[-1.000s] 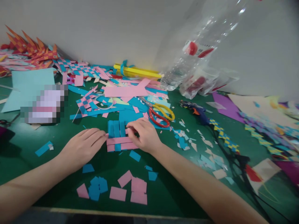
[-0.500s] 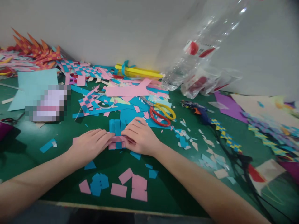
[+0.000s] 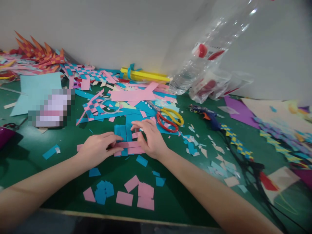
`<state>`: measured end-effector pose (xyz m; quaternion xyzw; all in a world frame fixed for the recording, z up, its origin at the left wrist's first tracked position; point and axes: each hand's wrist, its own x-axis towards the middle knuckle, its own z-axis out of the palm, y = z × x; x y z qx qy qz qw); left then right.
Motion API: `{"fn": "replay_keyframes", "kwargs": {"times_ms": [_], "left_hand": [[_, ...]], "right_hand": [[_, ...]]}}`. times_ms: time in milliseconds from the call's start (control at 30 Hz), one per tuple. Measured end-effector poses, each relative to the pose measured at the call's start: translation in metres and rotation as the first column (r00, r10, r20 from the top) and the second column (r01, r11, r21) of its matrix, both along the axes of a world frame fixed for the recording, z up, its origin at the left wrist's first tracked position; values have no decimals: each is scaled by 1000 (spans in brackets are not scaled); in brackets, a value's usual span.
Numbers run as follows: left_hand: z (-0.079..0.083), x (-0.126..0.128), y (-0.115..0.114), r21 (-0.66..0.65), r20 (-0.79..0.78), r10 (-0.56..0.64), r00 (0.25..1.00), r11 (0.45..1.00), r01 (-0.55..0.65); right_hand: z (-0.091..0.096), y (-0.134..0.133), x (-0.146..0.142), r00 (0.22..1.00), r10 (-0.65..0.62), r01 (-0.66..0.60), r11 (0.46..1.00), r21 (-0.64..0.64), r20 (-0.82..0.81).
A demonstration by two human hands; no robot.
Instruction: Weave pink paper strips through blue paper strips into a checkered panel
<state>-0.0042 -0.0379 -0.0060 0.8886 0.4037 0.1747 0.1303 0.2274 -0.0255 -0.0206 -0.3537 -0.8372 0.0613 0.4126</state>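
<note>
Blue upright paper strips point(image 3: 121, 132) cross pink paper strips point(image 3: 133, 147) in a small weave on the green table. My left hand point(image 3: 98, 148) is at the weave's left side, thumb and fingertips closing on its edge. A pink strip end shows beyond the wrist side of that hand. Over the right side is my right hand point(image 3: 152, 138), its fingers raised and apart, its thumb by the pink strips. A short pink piece point(image 3: 136, 135) shows beneath its fingers, partly hidden.
Scissors point(image 3: 169, 120) with red and yellow handles lie on paper scraps behind my right hand. A pixelated phone-like object point(image 3: 53, 109) is at left. Clear plastic bottles point(image 3: 207, 55) lean at the wall. Pink cut pieces point(image 3: 145, 195) lie near the table's front edge.
My right hand has shifted slightly right and its fingers have lifted and spread, uncovering more pink strip. My left thumb and fingers have parted somewhat at the weave's edge.
</note>
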Motion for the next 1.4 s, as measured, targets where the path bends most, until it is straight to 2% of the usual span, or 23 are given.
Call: {"fn": "replay_keyframes", "kwargs": {"times_ms": [167, 300, 567, 667, 733, 900, 1067, 1233, 1400], "left_hand": [[0, 1, 2, -64, -26, 1, 1000, 998, -3], [0, 1, 2, -65, -7, -11, 1000, 998, 10], [-4, 1, 0, -51, 61, -21, 998, 998, 24], [-4, 0, 0, -60, 55, -19, 998, 998, 23], [-3, 1, 0, -68, 48, -19, 999, 997, 22], [0, 2, 1, -72, -15, -13, 1000, 997, 11], [0, 2, 0, -46, -31, -1, 1000, 999, -1], [0, 3, 1, -62, -40, 1, 999, 998, -3], [3, 3, 0, -92, -25, 33, 999, 995, -35]], "right_hand": [[-1, 3, 2, 999, 11, -8, 995, -104, 31], [0, 2, 1, 997, 18, -13, 998, -56, 81], [-3, 2, -1, 997, 6, -7, 1000, 12, 81], [-2, 2, 0, 999, 14, -10, 996, -86, 49], [0, 0, 0, 997, 68, -72, 980, -183, -27], [7, -8, 0, 926, 162, -291, 881, -373, -341], [9, -16, -3, 873, 235, -394, 856, -334, -428], [9, -17, -6, 874, 302, -413, 875, -254, -380], [14, -16, -4, 911, 313, -379, 892, -245, -269]]}}
